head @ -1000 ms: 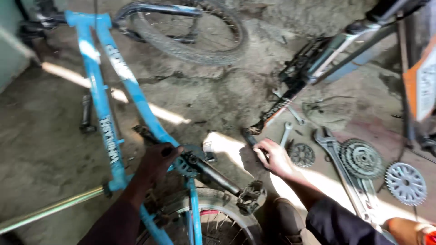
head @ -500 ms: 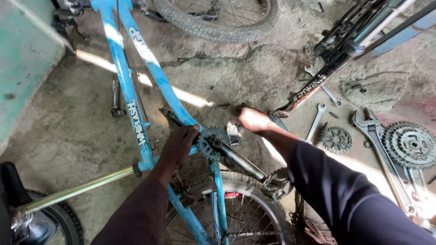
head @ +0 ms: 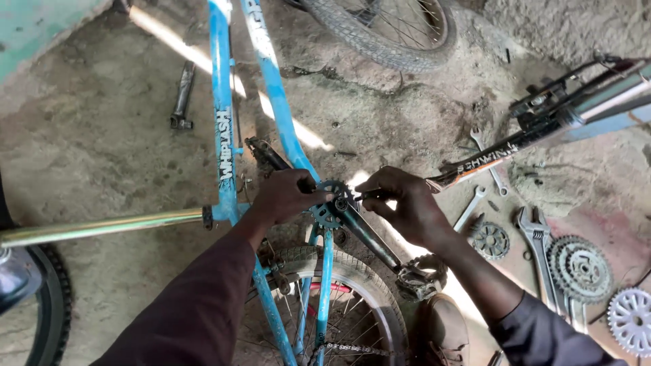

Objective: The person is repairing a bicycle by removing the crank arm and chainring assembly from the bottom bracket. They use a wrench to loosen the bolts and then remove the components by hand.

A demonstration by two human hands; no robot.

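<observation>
Head view, looking down at dirt floor (head: pixel 102 115). Blue frame (head: pixel 224 122) lying flat mid-floor, tubes running from top edge down to bottom bracket. Left hand (head: pixel 288 195) closed around frame at bracket, fingertips touching sprocket (head: pixel 328 207). Right hand (head: pixel 403 203) just right of sprocket, thumb and fingers pinched narrow on something small and dark at sprocket centre; cannot tell what. Black crank (head: pixel 369 237) angling from sprocket toward lower right, ending at pedal (head: pixel 420 278). Rear wheel (head: pixel 339 312) under frame at bottom edge, chain visible at bottom. Shoe (head: pixel 444 332) beside pedal, bottom edge. Chrome tube (head: pixel 102 227) running from left edge to frame. Second tyre (head: pixel 51 312) at bottom left corner. Front wheel (head: pixel 386 30) at top edge. Second bike (head: pixel 569 115), dark, lying at right edge. Tools on floor right of hands: two spanners (head: pixel 471 207), small cog (head: pixel 490 240), pipe wrench (head: pixel 536 237), cassette (head: pixel 580 268), white chainring (head: pixel 630 318) near bottom right corner. Loose dark part (head: pixel 182 95) on floor upper left, well apart from frame.
</observation>
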